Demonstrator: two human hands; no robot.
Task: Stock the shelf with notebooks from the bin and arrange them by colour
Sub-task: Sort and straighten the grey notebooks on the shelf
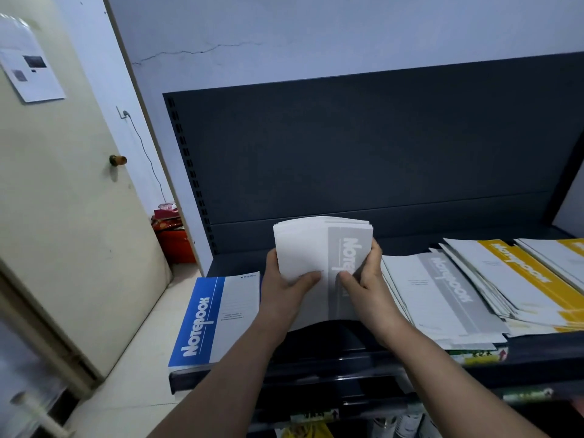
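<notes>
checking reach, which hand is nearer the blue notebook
Left. The left hand grips the left edge of the grey stack, just right of the blue notebook; the right hand grips its right side, farther off, beside the grey pile.

Both bare forearms reach up from bottom centre, left hand [286,281] and right hand [368,279] mid-frame, thumbs on front, gripping grey notebook stack [303,245] edges.

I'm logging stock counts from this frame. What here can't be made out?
Head view:
- Grey bundle: copy count unclear; left hand and right hand cover its middle.
- Yellow notebooks: cut off by the right edge.
- Blue notebook: small print too tiny to read.
- Bin: out of frame.
- Lower shelf goods: blurred, partly behind the arms.
</notes>
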